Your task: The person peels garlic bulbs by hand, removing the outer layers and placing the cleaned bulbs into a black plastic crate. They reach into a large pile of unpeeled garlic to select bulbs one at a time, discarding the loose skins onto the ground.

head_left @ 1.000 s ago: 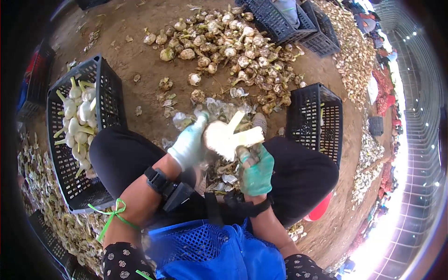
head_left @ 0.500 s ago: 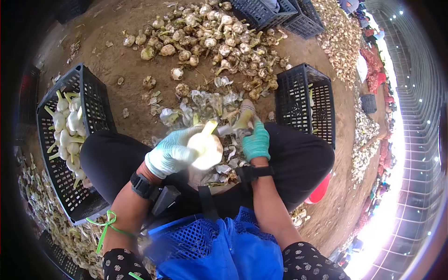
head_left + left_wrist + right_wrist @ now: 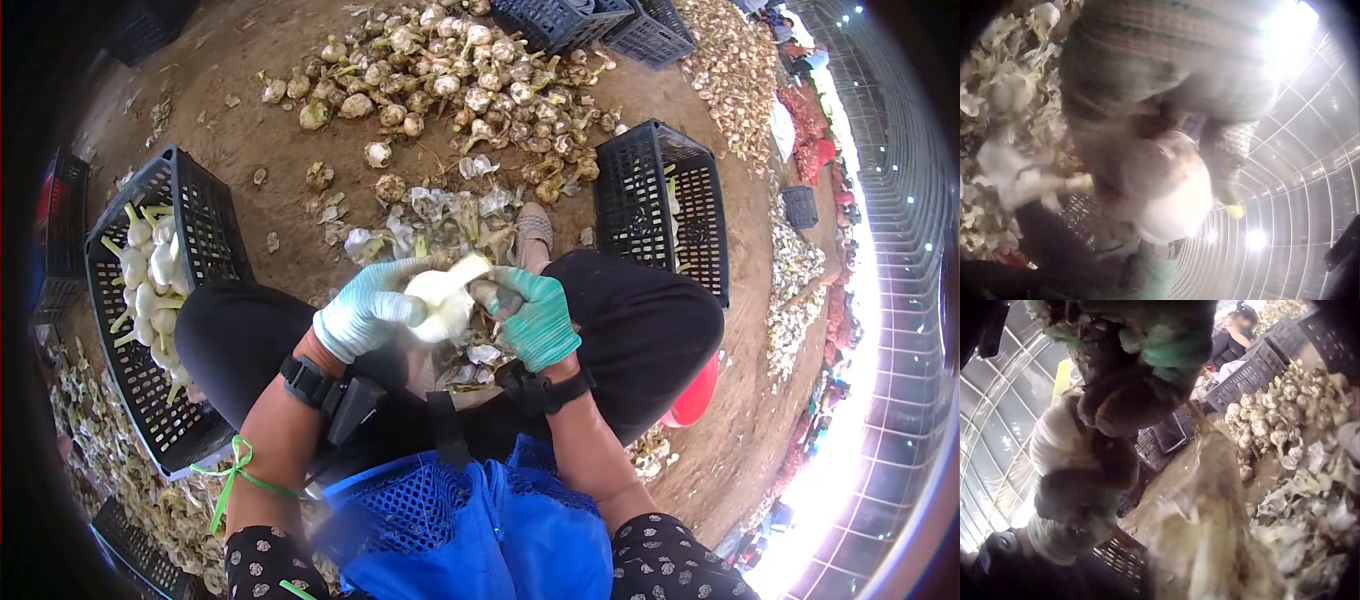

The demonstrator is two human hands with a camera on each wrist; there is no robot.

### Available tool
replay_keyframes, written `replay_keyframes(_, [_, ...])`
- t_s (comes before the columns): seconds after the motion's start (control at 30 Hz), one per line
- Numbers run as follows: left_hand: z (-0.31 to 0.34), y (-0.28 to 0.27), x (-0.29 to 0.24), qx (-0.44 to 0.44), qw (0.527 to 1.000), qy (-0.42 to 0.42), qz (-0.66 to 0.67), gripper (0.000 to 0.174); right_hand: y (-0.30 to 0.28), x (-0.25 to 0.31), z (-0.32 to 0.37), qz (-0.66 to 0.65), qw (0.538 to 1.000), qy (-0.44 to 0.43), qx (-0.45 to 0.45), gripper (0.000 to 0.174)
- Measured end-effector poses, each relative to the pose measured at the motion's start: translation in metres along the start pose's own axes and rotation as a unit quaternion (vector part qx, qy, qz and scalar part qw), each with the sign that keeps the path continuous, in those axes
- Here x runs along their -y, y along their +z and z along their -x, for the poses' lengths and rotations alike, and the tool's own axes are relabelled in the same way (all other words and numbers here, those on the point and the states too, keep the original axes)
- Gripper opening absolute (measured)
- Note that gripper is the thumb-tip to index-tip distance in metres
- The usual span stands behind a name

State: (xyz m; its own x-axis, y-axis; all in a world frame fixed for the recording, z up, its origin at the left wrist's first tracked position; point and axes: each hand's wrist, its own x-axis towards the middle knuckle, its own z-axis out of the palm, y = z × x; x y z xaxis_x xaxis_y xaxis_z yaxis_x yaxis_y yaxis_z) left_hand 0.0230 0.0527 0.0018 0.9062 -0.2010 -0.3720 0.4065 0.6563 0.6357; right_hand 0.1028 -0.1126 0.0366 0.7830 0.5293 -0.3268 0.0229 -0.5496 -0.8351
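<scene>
My left hand (image 3: 368, 310), in a pale knitted glove, grips a white garlic bulb (image 3: 438, 308) in front of my lap. Its cut stalk (image 3: 468, 268) points up and right toward my other hand. The right hand (image 3: 540, 318), in a green glove with dirty fingertips, is at the bulb's right side with curled fingers. In the right wrist view a brownish sheet of garlic skin (image 3: 1204, 519) hangs from those fingers, beside the bulb (image 3: 1054, 440). Rounded and smooth, the bulb (image 3: 1179, 200) shows beneath the left fingers in the left wrist view.
A black crate (image 3: 215, 225) of cleaned garlic stands at left; another crate (image 3: 630, 215) at right holds a few. Unpeeled garlic (image 3: 480, 85) is heaped ahead. Loose skins (image 3: 440, 220) lie between my feet, near a shoe (image 3: 535, 228). More crates (image 3: 560, 25) stand beyond.
Half a second ago the right hand was drawn off to the right of the bulb; now it is back against it. The bulb has turned in the left hand, its stalk tilting rightward.
</scene>
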Motion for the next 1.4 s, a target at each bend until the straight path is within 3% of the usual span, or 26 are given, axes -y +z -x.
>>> replay_keyframes(0.03, [-0.002,0.001,0.002,0.009,0.999,0.019,0.025,0.083,0.005,-0.020,-0.003,-0.099,0.992,-0.075,-0.033,0.023])
replay_keyframes(0.07, [-0.004,0.002,0.003,0.018,0.998,0.037,0.050,0.084,0.005,-0.019,-0.002,-0.100,0.992,-0.075,-0.034,0.023])
replay_keyframes(0.1, [-0.004,-0.002,0.001,0.065,0.994,0.024,0.089,0.072,0.004,-0.016,0.001,-0.092,0.993,-0.050,-0.053,0.022])
replay_keyframes(0.2, [-0.003,0.000,-0.003,0.044,0.997,0.027,0.062,0.072,0.004,-0.006,0.008,-0.187,0.981,-0.001,-0.059,0.022])
replay_keyframes(0.27, [-0.004,0.002,-0.001,0.010,0.998,0.026,0.049,0.073,0.009,-0.010,0.007,0.097,0.966,-0.225,-0.087,0.025])
replay_keyframes(0.4, [-0.007,0.003,0.010,-0.044,0.996,0.054,-0.062,0.088,0.022,-0.021,0.006,0.140,0.946,-0.248,-0.153,0.020])
replay_keyframes(0.47, [-0.011,-0.002,0.020,-0.108,0.974,0.150,-0.133,0.088,0.028,-0.018,0.009,0.134,0.946,-0.247,-0.159,0.031])
replay_keyframes(0.5, [-0.016,-0.005,0.023,-0.142,0.940,0.235,-0.202,0.082,0.032,-0.013,0.011,0.098,0.966,-0.194,-0.143,0.030])
replay_keyframes(0.53, [-0.015,-0.009,0.024,-0.142,0.939,0.234,-0.206,0.082,0.035,-0.010,0.013,0.061,0.981,-0.139,-0.123,0.030])
replay_keyframes(0.6, [-0.010,-0.004,0.020,-0.148,0.955,0.190,-0.176,0.050,0.039,-0.008,0.015,0.066,0.970,-0.178,-0.149,0.027])
replay_keyframes(0.67, [-0.013,-0.002,0.021,-0.242,0.943,0.174,-0.147,0.018,0.036,-0.003,0.012,0.048,0.982,-0.108,-0.144,0.022])
replay_keyframes(0.7, [-0.012,-0.004,0.022,-0.231,0.950,0.178,-0.114,0.017,0.037,-0.020,0.002,0.064,0.990,-0.009,-0.127,0.023])
replay_keyframes(0.8, [-0.008,0.001,0.018,-0.191,0.964,0.184,-0.027,0.015,0.045,-0.075,-0.023,0.177,0.976,0.089,-0.092,0.017])
replay_keyframes(0.9, [-0.006,0.002,0.009,-0.153,0.967,0.187,0.083,0.015,0.034,-0.064,-0.022,0.169,0.982,0.087,-0.001,0.020])
replay_keyframes(0.93, [-0.004,0.001,0.006,-0.142,0.960,0.192,0.149,0.018,0.029,-0.051,-0.018,0.150,0.987,0.054,-0.001,0.028])
replay_keyframes(0.97, [-0.005,-0.005,0.009,-0.188,0.950,0.249,-0.019,0.025,0.025,-0.050,-0.017,0.106,0.991,-0.057,-0.053,0.032])
replay_keyframes(1.0, [-0.003,-0.011,0.009,-0.192,0.949,0.250,-0.023,0.025,0.024,-0.048,-0.017,0.060,0.979,-0.165,-0.103,0.036])
replay_keyframes(1.07, [-0.002,-0.015,0.006,-0.189,0.949,0.164,0.190,0.027,0.017,-0.025,-0.017,0.070,0.962,-0.242,-0.106,0.040])
replay_keyframes(1.1, [-0.004,-0.014,0.012,-0.243,0.921,0.255,-0.169,0.028,0.013,-0.014,-0.017,0.084,0.938,-0.315,-0.113,0.045])
replay_keyframes(1.13, [-0.004,-0.013,0.009,-0.243,0.920,0.256,-0.172,0.028,0.016,-0.010,-0.017,0.082,0.938,-0.317,-0.115,0.045])
replay_keyframes(1.17, [-0.003,-0.008,0.002,-0.134,0.972,0.190,0.029,0.030,0.024,-0.006,-0.014,0.081,0.945,-0.301,-0.095,0.043])
replay_keyframes(1.2, [-0.002,-0.004,-0.001,-0.020,0.967,0.113,0.229,0.031,0.032,-0.002,-0.011,0.080,0.952,-0.285,-0.074,0.042])
replay_keyframes(1.23, [-0.008,-0.016,0.017,-0.161,0.963,0.171,0.130,0.033,0.039,0.003,-0.006,0.090,0.977,-0.180,-0.067,0.036])
replay_keyframes(1.33, [-0.009,-0.023,0.008,-0.210,0.937,0.159,0.231,0.027,0.061,-0.001,0.010,-0.014,0.978,-0.203,-0.041,0.031])
replay_keyframes(1.37, [-0.011,-0.030,0.012,-0.262,0.934,0.225,-0.093,0.027,0.062,0.010,0.022,0.006,0.958,-0.286,0.000,0.030])
replay_keyframes(1.4, [-0.015,-0.039,0.018,-0.288,0.827,0.260,-0.407,0.028,0.059,0.024,0.031,0.026,0.929,-0.368,0.040,0.029])
